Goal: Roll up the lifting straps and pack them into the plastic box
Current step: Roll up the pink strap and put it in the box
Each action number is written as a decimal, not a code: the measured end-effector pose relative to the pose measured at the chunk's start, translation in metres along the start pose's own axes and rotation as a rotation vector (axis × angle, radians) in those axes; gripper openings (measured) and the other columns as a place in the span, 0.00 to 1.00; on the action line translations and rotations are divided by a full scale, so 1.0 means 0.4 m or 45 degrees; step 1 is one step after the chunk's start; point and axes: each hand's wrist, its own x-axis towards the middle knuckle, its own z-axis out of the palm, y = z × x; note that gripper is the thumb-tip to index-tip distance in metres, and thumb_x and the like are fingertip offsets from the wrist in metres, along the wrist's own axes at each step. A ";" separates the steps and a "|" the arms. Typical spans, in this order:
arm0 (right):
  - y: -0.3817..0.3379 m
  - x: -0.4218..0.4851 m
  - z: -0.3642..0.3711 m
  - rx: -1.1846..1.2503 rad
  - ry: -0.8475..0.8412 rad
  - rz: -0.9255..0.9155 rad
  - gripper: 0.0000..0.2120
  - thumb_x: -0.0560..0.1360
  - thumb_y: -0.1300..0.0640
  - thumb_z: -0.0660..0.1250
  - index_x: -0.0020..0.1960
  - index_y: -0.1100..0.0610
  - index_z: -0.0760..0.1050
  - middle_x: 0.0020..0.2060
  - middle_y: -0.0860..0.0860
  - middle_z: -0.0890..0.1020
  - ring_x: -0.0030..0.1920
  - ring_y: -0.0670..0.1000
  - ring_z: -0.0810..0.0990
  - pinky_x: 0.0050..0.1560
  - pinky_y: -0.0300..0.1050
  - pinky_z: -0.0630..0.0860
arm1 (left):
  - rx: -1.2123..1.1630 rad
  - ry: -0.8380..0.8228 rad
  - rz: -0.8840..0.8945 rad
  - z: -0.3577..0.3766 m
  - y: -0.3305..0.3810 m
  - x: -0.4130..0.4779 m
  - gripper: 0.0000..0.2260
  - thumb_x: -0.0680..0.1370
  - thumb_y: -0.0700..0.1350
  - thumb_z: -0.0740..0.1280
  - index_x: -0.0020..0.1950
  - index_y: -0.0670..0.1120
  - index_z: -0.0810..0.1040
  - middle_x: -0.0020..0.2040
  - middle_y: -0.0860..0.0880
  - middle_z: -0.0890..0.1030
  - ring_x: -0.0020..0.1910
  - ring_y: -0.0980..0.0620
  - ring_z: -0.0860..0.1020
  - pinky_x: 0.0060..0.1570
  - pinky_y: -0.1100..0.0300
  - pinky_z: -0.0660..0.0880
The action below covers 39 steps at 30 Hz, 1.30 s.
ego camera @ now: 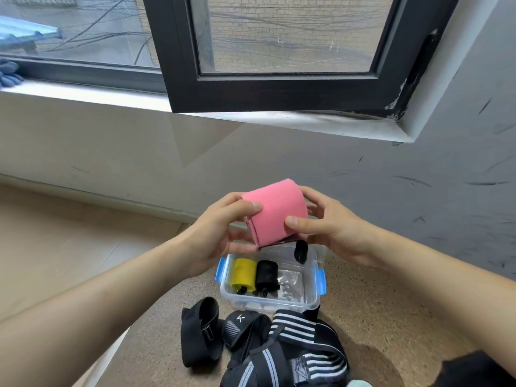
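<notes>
An open dark-framed window fills the twelve o'clock part of the view, above a speckled floor. At six o'clock lies a loose pile of black and striped straps, not yet rolled. Touching its twelve o'clock edge is a clear plastic box with blue clips, lid off. Above the box, both hands hold a rolled pink strap in the air. The left hand grips it from nine o'clock, the right hand from three o'clock, each with its thumb pressed on the front and its fingers curled behind. Inside the box, a yellow roll and a black roll sit side by side; something small, perhaps a clear bag, lies at their three o'clock. A black strap end dangles from the pink roll. If the thumbs ease off, the roll may spring open, and the dangling end could snag the box rim.
</notes>
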 end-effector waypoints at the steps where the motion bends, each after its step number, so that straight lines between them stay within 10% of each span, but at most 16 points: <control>1: 0.006 0.003 -0.001 0.028 0.004 0.027 0.30 0.69 0.51 0.79 0.69 0.42 0.75 0.63 0.60 0.80 0.57 0.58 0.84 0.56 0.56 0.79 | -0.021 0.038 0.003 0.001 -0.004 0.002 0.25 0.69 0.51 0.73 0.65 0.47 0.77 0.66 0.36 0.77 0.46 0.42 0.83 0.43 0.52 0.83; 8: 0.036 0.025 0.006 0.355 0.163 0.117 0.26 0.69 0.54 0.77 0.66 0.57 0.78 0.54 0.60 0.84 0.53 0.63 0.85 0.60 0.57 0.80 | -0.057 0.168 -0.015 0.030 -0.035 0.022 0.26 0.70 0.46 0.79 0.64 0.47 0.73 0.59 0.41 0.80 0.45 0.45 0.85 0.46 0.49 0.83; 19: 0.203 0.065 -0.022 0.253 0.480 0.297 0.18 0.73 0.57 0.77 0.60 0.58 0.77 0.54 0.56 0.81 0.48 0.56 0.84 0.39 0.47 0.82 | 0.174 0.243 -0.155 0.031 -0.205 0.154 0.15 0.71 0.48 0.77 0.51 0.42 0.77 0.57 0.36 0.84 0.55 0.44 0.85 0.56 0.49 0.83; 22: 0.301 0.097 -0.030 0.156 0.479 0.360 0.20 0.70 0.56 0.80 0.59 0.56 0.78 0.58 0.57 0.81 0.51 0.57 0.85 0.44 0.53 0.84 | 0.241 0.243 -0.186 0.033 -0.285 0.207 0.16 0.74 0.43 0.78 0.57 0.39 0.78 0.52 0.40 0.84 0.43 0.51 0.83 0.38 0.64 0.80; 30: 0.464 0.219 -0.078 -0.153 0.529 0.452 0.25 0.64 0.59 0.84 0.58 0.52 0.80 0.54 0.53 0.81 0.54 0.57 0.83 0.55 0.61 0.83 | 0.418 0.065 -0.130 -0.006 -0.502 0.286 0.21 0.74 0.46 0.77 0.65 0.53 0.76 0.61 0.44 0.83 0.50 0.49 0.82 0.46 0.59 0.79; 33: 0.537 0.264 -0.072 -0.386 0.485 0.427 0.25 0.62 0.58 0.85 0.57 0.53 0.81 0.53 0.53 0.82 0.54 0.57 0.82 0.55 0.54 0.82 | 0.825 -0.040 -0.096 -0.053 -0.582 0.294 0.33 0.68 0.61 0.74 0.72 0.61 0.71 0.65 0.55 0.80 0.55 0.51 0.80 0.60 0.49 0.79; 39: 0.649 0.340 -0.069 -0.884 0.448 0.456 0.27 0.63 0.53 0.84 0.59 0.54 0.79 0.53 0.53 0.80 0.52 0.53 0.80 0.53 0.47 0.77 | 1.537 -0.006 0.044 -0.121 -0.687 0.285 0.19 0.78 0.66 0.62 0.61 0.58 0.81 0.58 0.57 0.84 0.58 0.55 0.81 0.57 0.54 0.74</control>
